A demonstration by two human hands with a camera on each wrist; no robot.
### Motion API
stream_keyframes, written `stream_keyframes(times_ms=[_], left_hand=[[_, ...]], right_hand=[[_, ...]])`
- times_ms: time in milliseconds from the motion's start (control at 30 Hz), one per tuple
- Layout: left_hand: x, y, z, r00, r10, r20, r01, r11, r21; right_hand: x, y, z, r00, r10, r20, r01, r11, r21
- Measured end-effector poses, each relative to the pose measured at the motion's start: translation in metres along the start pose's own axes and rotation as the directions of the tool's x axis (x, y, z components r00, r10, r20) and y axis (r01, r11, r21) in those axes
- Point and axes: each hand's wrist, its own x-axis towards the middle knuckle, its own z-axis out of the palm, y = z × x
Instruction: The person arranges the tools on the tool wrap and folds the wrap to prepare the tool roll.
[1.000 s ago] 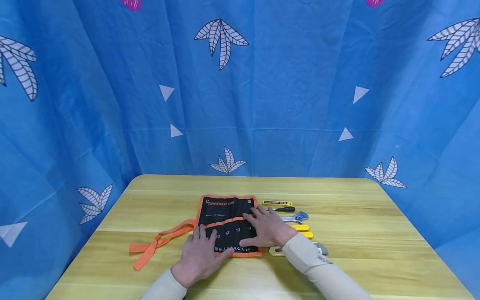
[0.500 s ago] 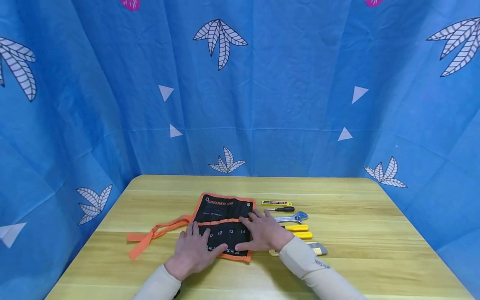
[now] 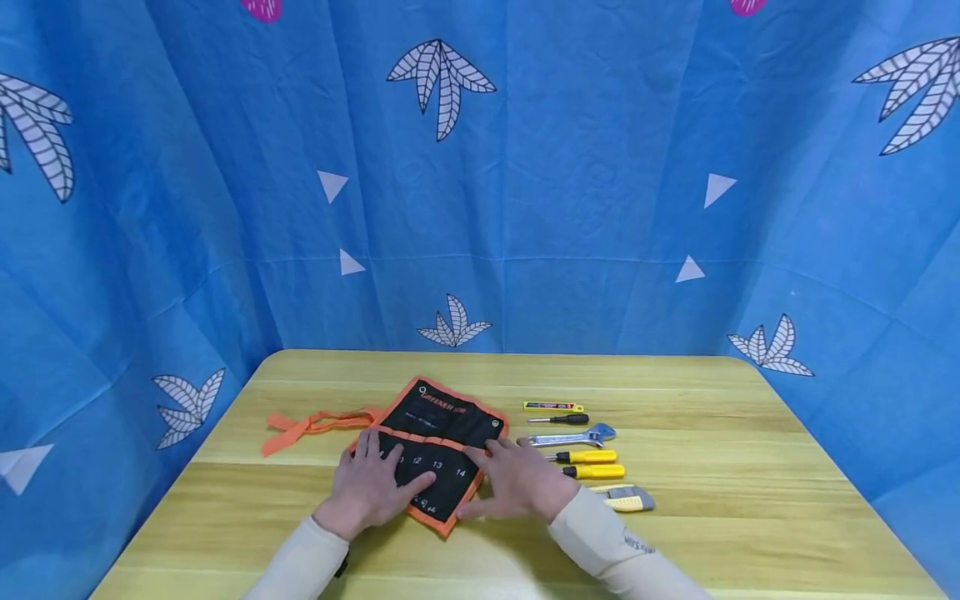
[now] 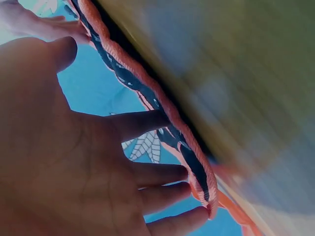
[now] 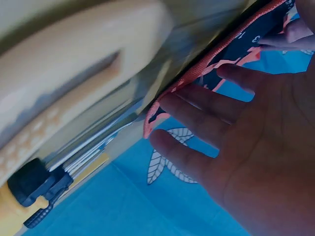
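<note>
A black tool roll (image 3: 438, 433) with orange trim lies flat and turned at an angle on the wooden table (image 3: 720, 483). My left hand (image 3: 369, 483) presses on its left part with straight, spread fingers (image 4: 147, 123). My right hand (image 3: 517, 482) rests flat on its lower right edge, fingers (image 5: 197, 118) spread. The roll's orange edge (image 4: 162, 108) shows in the left wrist view and again as an orange edge (image 5: 182, 83) in the right wrist view. Its orange tie straps (image 3: 315, 423) trail to the left.
A row of tools lies right of the roll: a yellow cutter (image 3: 553, 407), a black-handled screwdriver (image 3: 561, 419), an adjustable wrench (image 3: 573, 437), two yellow-handled screwdrivers (image 3: 588, 464), and a utility knife (image 3: 628, 498). Blue patterned cloth (image 3: 480, 183) walls the table on three sides.
Both hands have slid the tool roll left and turned it so it now sits diagonally. The straps swung up and back. The tools on the right are now fully uncovered.
</note>
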Motion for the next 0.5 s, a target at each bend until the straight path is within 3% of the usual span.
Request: stream_keyframes(times_ms=[267, 500], left_hand=[[0.003, -0.009, -0.003, 1.0, 0.024, 0.02, -0.023, 0.998, -0.054], [0.001, -0.007, -0.003, 0.998, 0.023, 0.051, -0.02, 0.997, -0.071]], right_hand=[[-0.005, -0.011, 0.0, 1.0, 0.006, 0.008, -0.006, 1.0, 0.007], [-0.001, -0.013, -0.006, 1.0, 0.014, -0.002, -0.014, 1.0, 0.003]])
